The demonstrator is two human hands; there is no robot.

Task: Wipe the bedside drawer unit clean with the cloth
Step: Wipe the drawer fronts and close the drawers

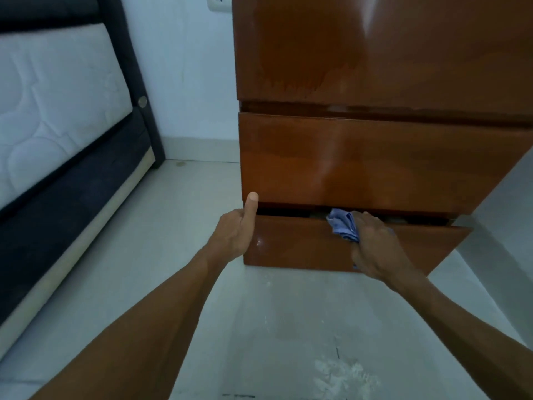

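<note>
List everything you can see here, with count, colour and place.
unit: one, brown wood, right, against the wall
bottom drawer: one, brown, pulled slightly out
cloth: one, blue, at the bottom drawer's top edge
bed: one, white mattress on dark frame, left
socket: one, white, on the wall, top
floor: pale, white dusty patch near the bottom
left hand: at the bottom drawer's left end, thumb up, fingers hidden
right hand: holds the cloth

Home bedroom: mattress (57, 111) on bed frame (72, 192), wooden drawer unit (375, 157).
</note>
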